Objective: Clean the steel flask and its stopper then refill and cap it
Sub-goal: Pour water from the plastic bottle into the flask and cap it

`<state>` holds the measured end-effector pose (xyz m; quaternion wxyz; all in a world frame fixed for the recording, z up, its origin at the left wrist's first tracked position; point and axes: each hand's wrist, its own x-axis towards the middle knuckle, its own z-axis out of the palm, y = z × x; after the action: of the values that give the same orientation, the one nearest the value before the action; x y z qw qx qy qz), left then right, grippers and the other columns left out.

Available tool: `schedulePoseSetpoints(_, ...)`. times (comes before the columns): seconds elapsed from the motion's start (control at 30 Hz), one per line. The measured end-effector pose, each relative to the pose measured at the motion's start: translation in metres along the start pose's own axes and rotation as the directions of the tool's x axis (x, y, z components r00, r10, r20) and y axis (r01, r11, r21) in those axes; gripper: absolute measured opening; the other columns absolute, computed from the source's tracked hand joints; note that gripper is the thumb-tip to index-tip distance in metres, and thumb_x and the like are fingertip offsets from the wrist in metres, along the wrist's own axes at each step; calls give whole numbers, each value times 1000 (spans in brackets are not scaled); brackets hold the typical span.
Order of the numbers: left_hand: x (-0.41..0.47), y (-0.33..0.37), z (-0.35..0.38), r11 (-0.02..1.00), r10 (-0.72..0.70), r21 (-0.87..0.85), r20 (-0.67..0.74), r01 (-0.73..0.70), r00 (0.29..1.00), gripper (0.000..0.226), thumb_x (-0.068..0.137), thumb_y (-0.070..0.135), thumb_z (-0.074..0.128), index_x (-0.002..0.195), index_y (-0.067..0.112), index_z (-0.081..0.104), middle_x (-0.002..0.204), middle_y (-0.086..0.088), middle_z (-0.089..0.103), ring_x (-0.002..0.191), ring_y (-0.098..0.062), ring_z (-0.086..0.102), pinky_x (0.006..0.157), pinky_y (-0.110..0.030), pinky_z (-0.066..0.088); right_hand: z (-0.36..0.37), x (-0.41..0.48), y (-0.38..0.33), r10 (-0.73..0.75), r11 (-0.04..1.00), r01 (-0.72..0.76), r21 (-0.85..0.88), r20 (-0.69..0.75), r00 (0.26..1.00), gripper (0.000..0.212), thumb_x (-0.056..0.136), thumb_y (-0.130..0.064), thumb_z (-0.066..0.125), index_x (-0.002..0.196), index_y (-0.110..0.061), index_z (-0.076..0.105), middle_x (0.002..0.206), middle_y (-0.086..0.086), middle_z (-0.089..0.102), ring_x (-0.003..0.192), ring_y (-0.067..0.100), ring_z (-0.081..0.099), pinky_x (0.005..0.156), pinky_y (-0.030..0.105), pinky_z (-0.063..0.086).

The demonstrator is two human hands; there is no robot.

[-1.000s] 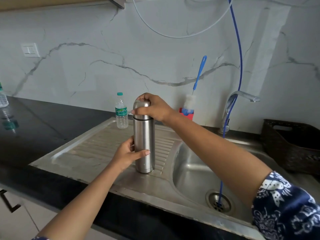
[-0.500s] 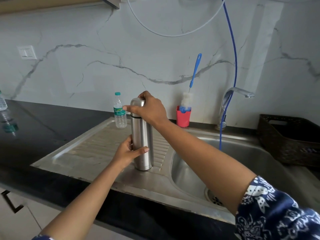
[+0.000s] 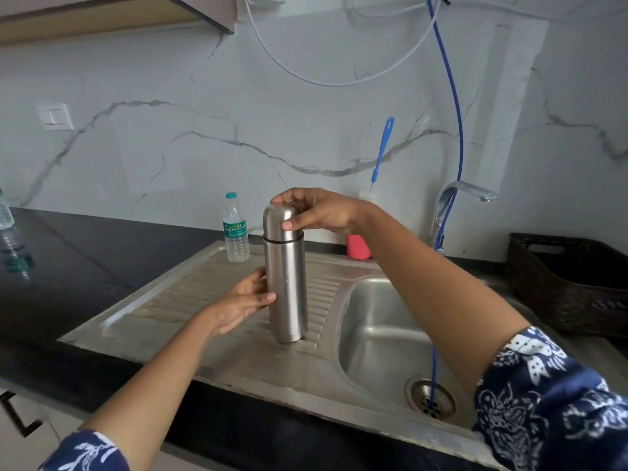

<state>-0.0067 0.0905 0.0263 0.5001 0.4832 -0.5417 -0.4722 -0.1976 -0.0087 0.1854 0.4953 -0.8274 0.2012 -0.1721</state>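
Steadying the flask [image 3: 287, 294] upright on the ribbed drainboard [image 3: 176, 300], just left of the sink bowl [image 3: 373, 317]. Gripping its lower body with the left hand [image 3: 243, 300], thumb in front, fingers curled behind. Clamping the cap [image 3: 280, 222] on top with the right hand [image 3: 323, 212], fingers wrapped round it. Small water bottle [image 3: 235, 232] just beyond, red cup [image 3: 358, 248] and blue brush [image 3: 383, 147] far right by the tap [image 3: 465, 195].

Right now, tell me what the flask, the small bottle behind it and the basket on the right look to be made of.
Flask: brushed steel, satin grey with soft streaked reflections. Bottle: clear thin plastic, see-through with ribbed walls, a printed label and teal cap. Basket: dark woven wicker or plastic rattan; the weave shows, the fibre cannot be told.
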Motion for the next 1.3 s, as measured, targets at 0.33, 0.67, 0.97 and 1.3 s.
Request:
schedulePoseSetpoints(0.33,9,-11,20,985,67,166,-90,-51,994,101,31,55,93,120,22,56,118,1,67,111,-12,60,92,-29,49,53,-26,24,-127,989,74,-131,-460,879,73,66,-36,86,121,-14,43,111,0,57,97,12,58,76,22,50)
schedulePoseSetpoints(0.67,7,-15,17,996,57,68,-85,-51,995,99,32,44,96,117,18,55,108,2,71,98,-12,67,76,-26,55,38,-13,27,-22,998,40,39,-392,920,62,68,-21,85,121,-14,52,110,4,59,105,21,61,93,37,52)
schedulePoseSetpoints(0.97,13,-21,16,993,72,96,-115,-61,991,97,30,47,96,114,22,57,113,3,69,102,-18,67,83,-34,55,47,-35,68,108,987,-66,143,-307,946,60,74,-23,81,124,-15,50,118,2,60,108,17,61,89,33,54)
schedulePoseSetpoints(1.3,45,-12,-8,988,93,132,-151,-73,984,101,28,46,96,118,24,54,114,1,69,104,-16,66,89,-32,54,26,23,72,5,999,13,51,-350,937,53,74,-24,80,121,-12,58,111,2,65,99,16,66,77,29,57)
